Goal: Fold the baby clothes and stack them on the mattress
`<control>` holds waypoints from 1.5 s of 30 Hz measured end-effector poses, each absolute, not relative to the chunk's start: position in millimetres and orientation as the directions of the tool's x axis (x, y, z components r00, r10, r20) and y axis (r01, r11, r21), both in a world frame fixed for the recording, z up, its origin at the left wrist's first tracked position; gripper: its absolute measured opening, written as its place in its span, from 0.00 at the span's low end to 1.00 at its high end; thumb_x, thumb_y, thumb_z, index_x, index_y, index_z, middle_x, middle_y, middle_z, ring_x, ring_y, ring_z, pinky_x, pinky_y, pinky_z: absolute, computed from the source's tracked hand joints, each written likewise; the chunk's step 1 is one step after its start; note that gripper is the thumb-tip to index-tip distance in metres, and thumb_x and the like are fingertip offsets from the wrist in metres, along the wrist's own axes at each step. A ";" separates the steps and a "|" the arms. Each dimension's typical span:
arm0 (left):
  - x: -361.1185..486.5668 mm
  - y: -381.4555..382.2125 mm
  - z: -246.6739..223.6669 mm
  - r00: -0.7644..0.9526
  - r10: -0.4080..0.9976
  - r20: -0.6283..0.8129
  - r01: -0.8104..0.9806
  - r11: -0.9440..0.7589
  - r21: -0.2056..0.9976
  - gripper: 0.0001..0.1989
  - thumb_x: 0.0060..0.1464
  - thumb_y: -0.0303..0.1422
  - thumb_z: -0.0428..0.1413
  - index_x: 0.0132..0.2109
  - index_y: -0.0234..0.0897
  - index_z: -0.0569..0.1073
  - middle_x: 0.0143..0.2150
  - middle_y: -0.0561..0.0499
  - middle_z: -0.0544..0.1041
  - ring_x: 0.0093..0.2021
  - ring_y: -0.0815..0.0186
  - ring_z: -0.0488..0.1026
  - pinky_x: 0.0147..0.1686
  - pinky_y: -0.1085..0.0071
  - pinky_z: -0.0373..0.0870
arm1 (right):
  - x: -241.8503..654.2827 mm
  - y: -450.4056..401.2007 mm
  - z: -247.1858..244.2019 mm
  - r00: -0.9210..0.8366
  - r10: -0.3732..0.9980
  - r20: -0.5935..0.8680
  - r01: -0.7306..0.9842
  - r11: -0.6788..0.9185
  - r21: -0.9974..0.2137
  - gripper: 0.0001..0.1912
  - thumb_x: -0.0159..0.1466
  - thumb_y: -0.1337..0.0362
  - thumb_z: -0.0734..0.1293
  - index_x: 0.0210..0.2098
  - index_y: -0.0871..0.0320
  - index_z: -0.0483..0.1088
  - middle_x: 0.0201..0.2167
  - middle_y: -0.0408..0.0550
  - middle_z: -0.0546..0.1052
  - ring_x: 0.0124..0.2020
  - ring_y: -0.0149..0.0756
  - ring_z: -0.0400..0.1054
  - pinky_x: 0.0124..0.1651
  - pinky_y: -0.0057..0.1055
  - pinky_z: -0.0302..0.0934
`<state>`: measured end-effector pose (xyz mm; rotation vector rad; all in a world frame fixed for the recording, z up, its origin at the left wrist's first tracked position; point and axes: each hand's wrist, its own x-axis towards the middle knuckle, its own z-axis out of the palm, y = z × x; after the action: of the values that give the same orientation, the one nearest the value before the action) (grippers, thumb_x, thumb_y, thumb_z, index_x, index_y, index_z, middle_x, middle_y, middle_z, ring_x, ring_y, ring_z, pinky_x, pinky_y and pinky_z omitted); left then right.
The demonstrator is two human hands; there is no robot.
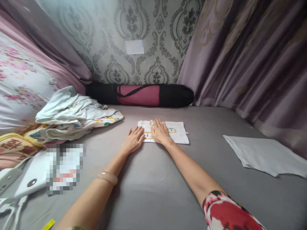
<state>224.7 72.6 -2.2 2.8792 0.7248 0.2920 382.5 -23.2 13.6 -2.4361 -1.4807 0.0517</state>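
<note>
A white printed cloth [179,135], folded into a flat rectangle with a small tag on its right edge, lies on the grey sheet [148,179]. My right hand [160,131] rests flat on top of it, fingers stretched forward. At the cloth's left edge is my left hand [134,139], palm down with fingers extended, its fingertips touching that edge. Part of the cloth's print is hidden under the right hand. A pale bangle [107,178] circles my left forearm.
Crumpled pale clothes [72,110] are heaped at left, above a white device [35,172] with cables. A pale folded garment [263,153] lies at right. A black and maroon long bag [139,95] stretches along the patterned wall. Curtains [235,57] hang on both sides.
</note>
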 end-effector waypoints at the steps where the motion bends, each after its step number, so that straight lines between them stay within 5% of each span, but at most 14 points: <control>1: 224.7 72.6 -2.0 0.865 0.480 0.147 0.451 -0.871 0.196 0.27 0.66 0.42 0.35 0.67 0.37 0.58 0.69 0.48 0.56 0.70 0.59 0.47 0.68 0.52 0.40 | 385.3 -27.5 12.7 0.496 0.858 0.132 0.854 -0.455 -0.251 0.32 0.70 0.57 0.48 0.68 0.71 0.49 0.70 0.57 0.48 0.71 0.42 0.37 0.69 0.41 0.27; 14: 225.6 78.7 -2.1 0.862 0.503 0.066 0.484 -0.855 0.189 0.27 0.65 0.44 0.35 0.66 0.41 0.58 0.70 0.48 0.55 0.71 0.55 0.46 0.66 0.47 0.39 | 416.1 -67.3 16.4 0.581 0.806 0.111 0.800 -0.540 -0.262 0.33 0.71 0.56 0.47 0.68 0.72 0.48 0.70 0.58 0.47 0.71 0.44 0.36 0.69 0.40 0.28; 21: 259.2 59.8 21.3 0.826 0.535 0.178 0.533 -0.844 0.062 0.22 0.65 0.40 0.37 0.48 0.35 0.72 0.55 0.40 0.74 0.63 0.51 0.61 0.62 0.44 0.48 | 437.3 -89.2 7.4 0.609 0.791 0.060 0.778 -0.581 -0.240 0.33 0.70 0.56 0.48 0.68 0.72 0.48 0.70 0.58 0.48 0.70 0.44 0.38 0.69 0.40 0.32; 26: 284.9 57.5 17.4 0.858 0.469 0.208 0.466 -0.882 0.064 0.24 0.66 0.39 0.37 0.62 0.33 0.64 0.66 0.39 0.61 0.69 0.54 0.52 0.66 0.50 0.45 | 453.9 -100.7 14.1 0.629 0.774 0.070 0.763 -0.598 -0.244 0.33 0.71 0.55 0.46 0.68 0.72 0.48 0.70 0.59 0.48 0.70 0.44 0.38 0.69 0.40 0.32; 33: 284.4 77.8 -3.8 0.871 0.489 0.041 0.480 -0.867 0.135 0.29 0.66 0.43 0.35 0.69 0.35 0.52 0.71 0.41 0.52 0.71 0.53 0.45 0.65 0.50 0.44 | 462.2 -113.1 8.0 0.632 0.775 0.036 0.762 -0.612 -0.211 0.34 0.71 0.54 0.46 0.68 0.72 0.47 0.70 0.59 0.46 0.70 0.46 0.38 0.68 0.41 0.36; 39: 296.8 104.1 16.8 0.881 0.471 0.048 0.459 -0.873 0.164 0.21 0.64 0.37 0.41 0.60 0.41 0.66 0.62 0.43 0.68 0.62 0.56 0.62 0.63 0.52 0.51 | 486.8 -101.0 30.3 0.580 0.814 0.040 0.808 -0.568 -0.155 0.24 0.71 0.61 0.48 0.58 0.62 0.65 0.61 0.59 0.66 0.62 0.45 0.56 0.67 0.46 0.34; 45: 320.3 151.0 37.9 0.862 0.486 -0.146 0.506 -0.847 0.166 0.20 0.55 0.33 0.50 0.54 0.40 0.72 0.57 0.44 0.73 0.56 0.54 0.69 0.56 0.55 0.62 | 523.4 -83.5 44.2 0.506 0.854 -0.123 0.835 -0.521 -0.178 0.18 0.67 0.65 0.58 0.54 0.60 0.70 0.57 0.58 0.69 0.59 0.46 0.61 0.61 0.42 0.49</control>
<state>320.3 151.0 37.9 2.8370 0.7636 -0.1460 523.4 -83.5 44.2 -2.6423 -1.4861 0.2985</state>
